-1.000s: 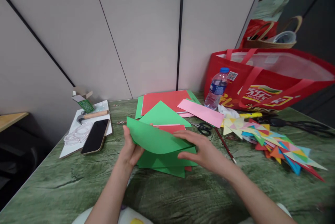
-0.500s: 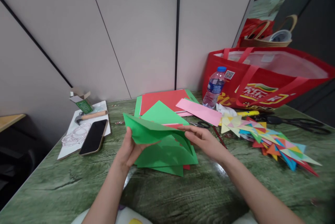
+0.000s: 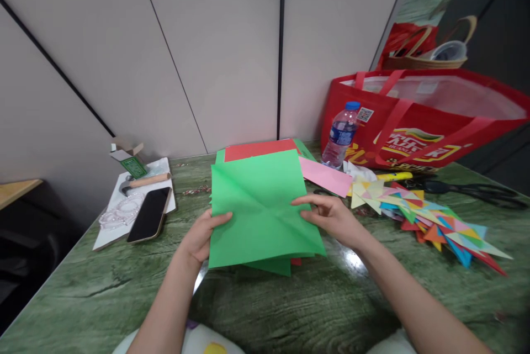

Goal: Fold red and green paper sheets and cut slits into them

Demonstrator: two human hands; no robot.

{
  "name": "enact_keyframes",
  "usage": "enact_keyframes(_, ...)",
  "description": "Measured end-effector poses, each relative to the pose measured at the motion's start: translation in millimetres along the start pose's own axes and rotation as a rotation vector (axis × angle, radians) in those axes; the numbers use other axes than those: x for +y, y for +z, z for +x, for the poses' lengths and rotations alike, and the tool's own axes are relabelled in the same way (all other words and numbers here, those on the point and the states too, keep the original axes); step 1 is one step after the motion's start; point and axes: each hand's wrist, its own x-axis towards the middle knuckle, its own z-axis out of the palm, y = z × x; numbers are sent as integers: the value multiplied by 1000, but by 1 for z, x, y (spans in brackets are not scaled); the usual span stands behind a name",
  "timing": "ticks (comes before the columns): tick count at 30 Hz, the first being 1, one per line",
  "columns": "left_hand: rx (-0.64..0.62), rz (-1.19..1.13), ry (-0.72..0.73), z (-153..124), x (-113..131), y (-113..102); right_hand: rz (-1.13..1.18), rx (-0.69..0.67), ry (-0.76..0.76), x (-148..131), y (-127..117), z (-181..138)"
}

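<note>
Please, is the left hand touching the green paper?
Touching. The head view shows it: the left hand has its thumb lying across the left edge of the green paper, on its front.

Matt, creased green paper sheet (image 3: 256, 194); clear, shiny plastic bottle (image 3: 340, 138); smooth wooden hammer handle (image 3: 151, 180); glossy black phone screen (image 3: 149, 214); marbled counter (image 3: 103, 288) with a slight sheen

The left hand (image 3: 202, 234) grips, thumb (image 3: 220, 220) laid toward the right hand (image 3: 333, 220). That one (well apart from it) extends its index finger (image 3: 305, 199) leftward above its own thumb. Bare forearms (image 3: 166, 300) slant up behind both.
</note>
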Motion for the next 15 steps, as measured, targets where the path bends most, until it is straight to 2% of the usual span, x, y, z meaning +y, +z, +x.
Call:
enact_keyframes(6,-112,66,-70,-3,5,-5,-147,24,-44,-3,-1,0)
enact_keyframes(10,-175,94,-49,-2,6,-9,-160,-34,-34,-2,-2,0)
enact_keyframes(15,-168,69,-42,3,4,-13,-157,-92,-47,-1,0,-2)
